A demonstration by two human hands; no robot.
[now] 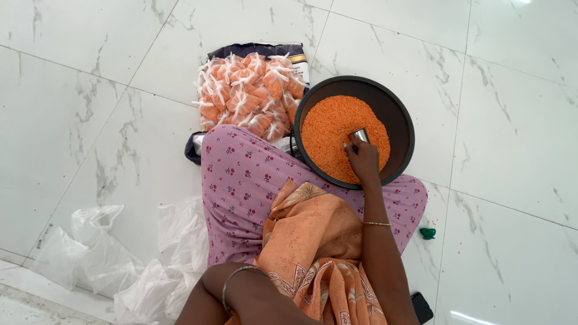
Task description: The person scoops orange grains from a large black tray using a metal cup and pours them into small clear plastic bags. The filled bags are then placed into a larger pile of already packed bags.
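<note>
The right hand (363, 159) has its fingers (354, 148) wrapped closed around a small steel cup (360, 135), whose mouth is pressed into the heap of orange-red lentils (337, 135) just ahead of the fingertips. The lentils fill a round dark pan (402, 120) that rests against the knee, on the floor (512, 120). My guess at the risk: the pan sits partly on the patterned lilac cloth (241, 180) over the leg, so a hard push with the cup could tip it or send grains over the rim onto the marble; a few specks already lie there. An overfull cup would also spill when lifted. The left hand is out of sight below the frame edge, only the bent arm with a bangle (241, 274) showing, so its fingers cannot be judged. Counted: one pan, one cup, one pile of tied lentil packets (250, 96), too many and too overlapped to number, far left of the fingers, one heap of empty clear bags (120, 265), one small green scrap (427, 232), one dark phone-like object (421, 307).
</note>
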